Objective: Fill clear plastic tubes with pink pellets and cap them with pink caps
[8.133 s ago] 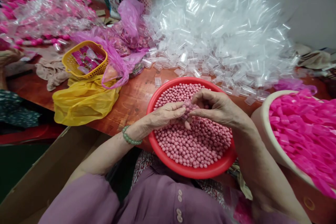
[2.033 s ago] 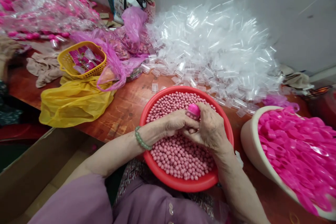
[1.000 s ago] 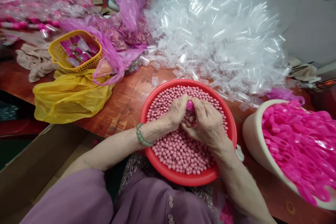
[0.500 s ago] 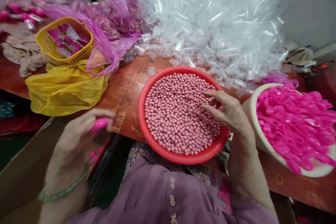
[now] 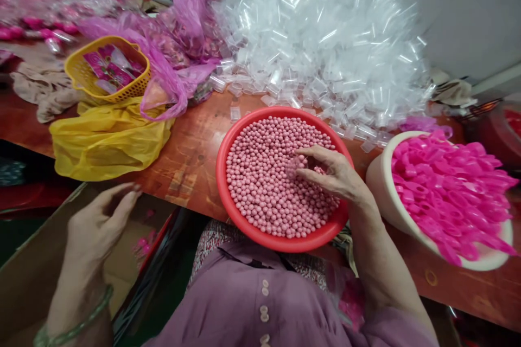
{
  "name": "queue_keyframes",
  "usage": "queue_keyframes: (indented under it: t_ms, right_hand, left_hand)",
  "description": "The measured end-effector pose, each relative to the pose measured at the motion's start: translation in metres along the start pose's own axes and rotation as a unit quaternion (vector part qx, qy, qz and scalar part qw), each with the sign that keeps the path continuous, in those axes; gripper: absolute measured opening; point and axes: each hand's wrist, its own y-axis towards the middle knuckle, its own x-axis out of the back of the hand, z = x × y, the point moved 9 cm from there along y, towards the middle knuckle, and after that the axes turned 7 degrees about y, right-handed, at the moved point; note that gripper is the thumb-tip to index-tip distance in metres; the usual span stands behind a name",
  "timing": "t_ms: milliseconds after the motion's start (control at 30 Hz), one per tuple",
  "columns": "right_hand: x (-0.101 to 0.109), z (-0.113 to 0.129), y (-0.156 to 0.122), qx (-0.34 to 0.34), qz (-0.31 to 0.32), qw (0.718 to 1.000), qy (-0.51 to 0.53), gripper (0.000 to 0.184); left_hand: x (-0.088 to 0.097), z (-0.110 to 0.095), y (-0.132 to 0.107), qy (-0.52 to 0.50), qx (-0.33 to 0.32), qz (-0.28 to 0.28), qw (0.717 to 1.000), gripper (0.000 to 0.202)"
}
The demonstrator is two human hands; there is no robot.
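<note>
A red basin (image 5: 223,173) full of small pink beads (image 5: 264,184) stands at the table's front edge. My right hand (image 5: 331,173) reaches into it from the right. Its thumb and fingers curl round what looks like a small clear plastic tube (image 5: 291,168), half sunk among the beads and hard to make out. My left hand (image 5: 93,222), with a green bangle on the wrist, hangs over a cardboard box (image 5: 122,268) below the table edge. Its thumb and fingers are apart and hold nothing. Small pink pieces (image 5: 143,244) lie in the box, and a blurred pink piece shows below the fingertips.
A heap of clear plastic tubes (image 5: 317,38) covers the back. On the right stands a white bucket (image 5: 380,179) of bright pink plastic parts (image 5: 448,195). At left are a yellow basket (image 5: 122,89), a yellow bag (image 5: 109,141), purple bags (image 5: 191,5) and a beige cloth (image 5: 44,89).
My left hand has let go of the bright pink piece and moved left and down over the box. My right hand has shifted left, further into the beads.
</note>
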Motion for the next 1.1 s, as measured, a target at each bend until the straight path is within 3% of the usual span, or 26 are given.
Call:
queue_keyframes:
  t_ms: [33,67,133,200,300,367,467,733,933,1100]
  right_hand:
    - [0.000,0.004,0.002,0.003,0.003,1.000,0.024,0.038]
    - [-0.001,0.009,0.004,0.004,0.008,0.999,0.045,0.038]
    - [-0.005,0.018,0.007,0.009,0.020,0.997,0.076,0.039]
    - [-0.008,0.026,0.010,0.019,0.027,0.995,0.097,0.039]
    - [-0.010,0.032,0.012,0.041,0.026,0.990,0.129,0.038]
    - [-0.008,0.031,0.012,0.048,0.013,0.987,0.151,0.038]
    - [-0.006,0.023,0.011,0.034,-0.016,0.983,0.179,0.032]
    - [-0.003,0.007,0.010,-0.026,-0.098,0.974,0.202,0.026]
    - [-0.012,0.001,0.013,-0.034,-0.080,0.965,0.249,0.035]
    - [-0.018,0.005,0.018,-0.027,-0.038,0.979,0.198,0.032]
  left_hand:
    - [-0.002,-0.022,0.009,0.019,0.029,-0.055,0.998,0.022]
    - [-0.020,-0.049,0.020,0.004,0.025,-0.033,0.999,0.020]
    - [-0.083,-0.106,0.040,-0.095,-0.029,0.114,0.988,0.030]
    - [-0.144,-0.147,0.052,-0.163,-0.062,0.245,0.954,0.044]
    - [-0.211,-0.174,0.056,-0.238,-0.094,0.383,0.887,0.045]
    - [-0.231,-0.177,0.056,-0.278,-0.109,0.411,0.861,0.042]
    - [-0.238,-0.170,0.056,-0.291,-0.108,0.395,0.865,0.036]
    - [-0.231,-0.165,0.060,-0.243,-0.106,0.362,0.894,0.020]
    - [-0.230,-0.165,0.061,-0.198,-0.118,0.344,0.910,0.019]
    - [-0.232,-0.160,0.061,-0.186,-0.120,0.342,0.913,0.017]
